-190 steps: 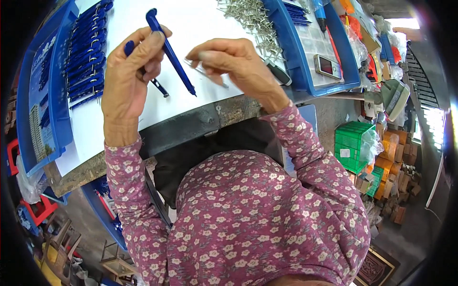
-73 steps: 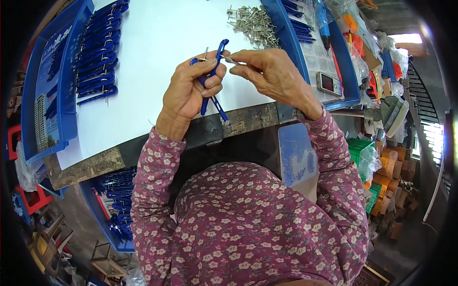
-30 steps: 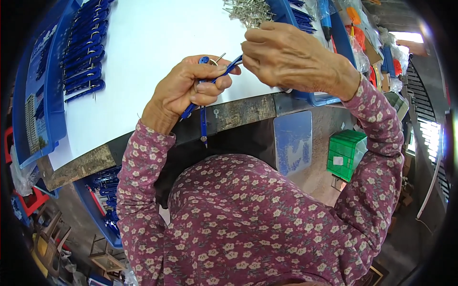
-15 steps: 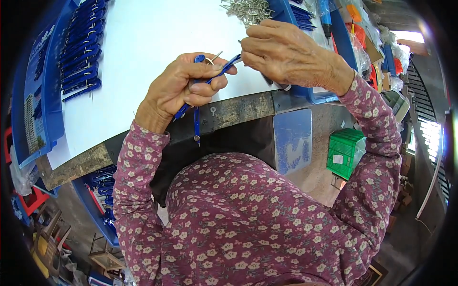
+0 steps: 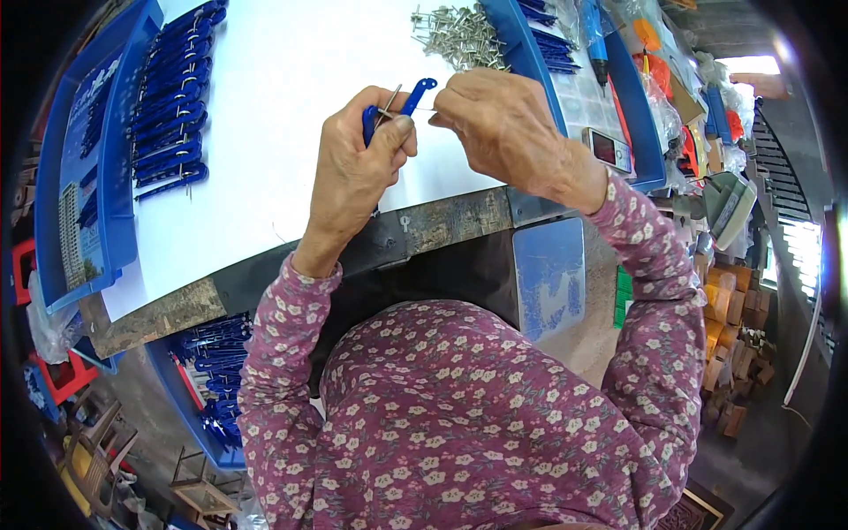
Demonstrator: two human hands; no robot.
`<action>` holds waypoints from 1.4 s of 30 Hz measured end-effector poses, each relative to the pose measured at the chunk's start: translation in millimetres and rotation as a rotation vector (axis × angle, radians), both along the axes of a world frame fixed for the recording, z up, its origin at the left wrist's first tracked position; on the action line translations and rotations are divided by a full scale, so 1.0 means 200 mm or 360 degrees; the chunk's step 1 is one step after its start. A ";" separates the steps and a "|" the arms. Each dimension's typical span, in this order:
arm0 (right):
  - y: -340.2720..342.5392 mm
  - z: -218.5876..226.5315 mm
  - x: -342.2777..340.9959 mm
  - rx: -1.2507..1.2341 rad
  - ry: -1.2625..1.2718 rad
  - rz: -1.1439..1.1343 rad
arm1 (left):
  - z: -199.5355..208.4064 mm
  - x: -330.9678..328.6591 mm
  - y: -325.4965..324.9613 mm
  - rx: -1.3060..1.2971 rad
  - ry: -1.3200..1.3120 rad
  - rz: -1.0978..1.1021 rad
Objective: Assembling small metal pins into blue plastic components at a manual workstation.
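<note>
Careful: your left hand (image 5: pixel 369 146) pinches a blue strip (image 5: pixel 419 95) over the white sheet (image 5: pixel 274 115), with a second strip (image 5: pixel 369 126) and a metal pin (image 5: pixel 392 102) crowding that grip. A slack thumb could drop one past the table edge (image 5: pixel 450 223). Your right hand (image 5: pixel 503 128) is just beside; its grip can't be told, but a tug from it could twist the strip.

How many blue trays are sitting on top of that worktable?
2: the left tray, beside the row of blue pieces, and the right tray, beside the pile of metal pins. More may lie out of view.
</note>
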State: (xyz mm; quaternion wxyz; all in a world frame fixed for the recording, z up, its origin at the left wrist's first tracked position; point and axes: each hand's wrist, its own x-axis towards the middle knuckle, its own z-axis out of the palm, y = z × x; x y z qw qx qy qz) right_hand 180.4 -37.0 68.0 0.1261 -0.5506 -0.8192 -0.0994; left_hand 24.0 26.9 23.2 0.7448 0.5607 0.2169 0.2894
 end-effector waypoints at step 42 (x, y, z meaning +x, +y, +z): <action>-0.01 -0.40 -0.09 -0.0200 0.0252 -0.0795 | -0.12 -0.02 0.15 -0.1010 -0.0625 -0.0174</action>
